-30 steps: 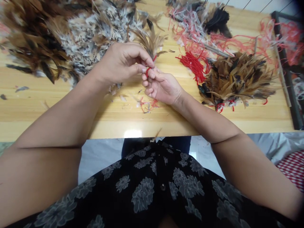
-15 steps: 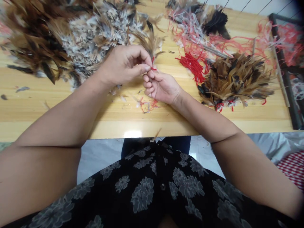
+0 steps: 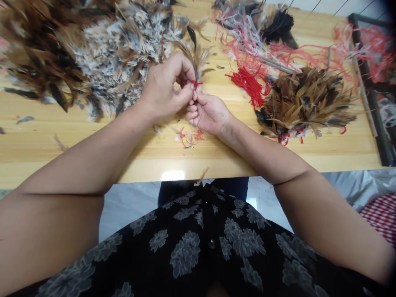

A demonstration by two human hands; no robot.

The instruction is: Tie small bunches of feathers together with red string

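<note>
We look down on a pale wooden desk [image 3: 235,154] with a large heap of brown and grey-white feathers [image 3: 114,49] across its far left. A smaller brown feather pile [image 3: 309,97] lies on the right, and just left of it sits a bundle of red cords [image 3: 249,86]. Our two hands meet near the middle. The left hand [image 3: 171,84] has thumb and forefinger drawn narrowly together on a short red cord [image 3: 198,83]; the right hand [image 3: 210,113], palm up, is curled closed, its fingertips meeting the left's and seemingly gripping the quills. The feather bunch [image 3: 200,57] fans out just beyond the fingertips, on their far side, with the cord lying across its base.

We judge that the cord is being tied round the base. The next move seems to call for a firm pinch on the quills while the cord is drawn tight, without bending the plumes.

As for what we cannot make out: the heap is cut off at the far edge and blurred at the left, and a dark frame [image 3: 383,152] runs out of view on the right. Our fingers hide the quill ends, and whether a knot has formed is too small to tell.
</note>
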